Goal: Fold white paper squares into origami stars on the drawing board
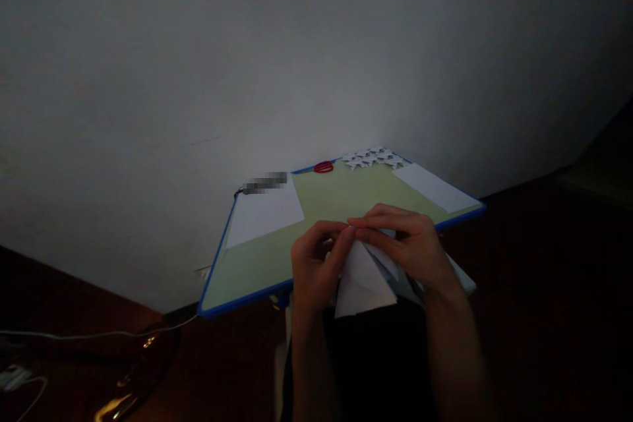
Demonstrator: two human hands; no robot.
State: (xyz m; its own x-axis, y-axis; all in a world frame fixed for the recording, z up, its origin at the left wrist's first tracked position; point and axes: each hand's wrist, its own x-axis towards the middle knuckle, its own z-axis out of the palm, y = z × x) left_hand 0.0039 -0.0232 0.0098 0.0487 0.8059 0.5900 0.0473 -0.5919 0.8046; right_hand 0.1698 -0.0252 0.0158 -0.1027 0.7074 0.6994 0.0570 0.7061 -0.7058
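Note:
A folded sheet of white paper (364, 280) hangs in front of me at the near edge of the table, its wide end downward and its tip up between my fingers. My left hand (319, 264) pinches that tip, thumb against forefinger. From the other side my right hand (408, 241) grips the same tip, its fingers reaching over to meet the left thumb. The fingers hide the tip itself. Below the pinch the paper's layers spread apart on the right side.
The blue-edged green table (257, 270) stands against a grey wall. Paper sheets lie at left (267, 211) and right (435, 188). Red-handled scissors (324, 167) and several small folded paper pieces (373, 157) line the back. A white cable (99, 335) runs across the lower left.

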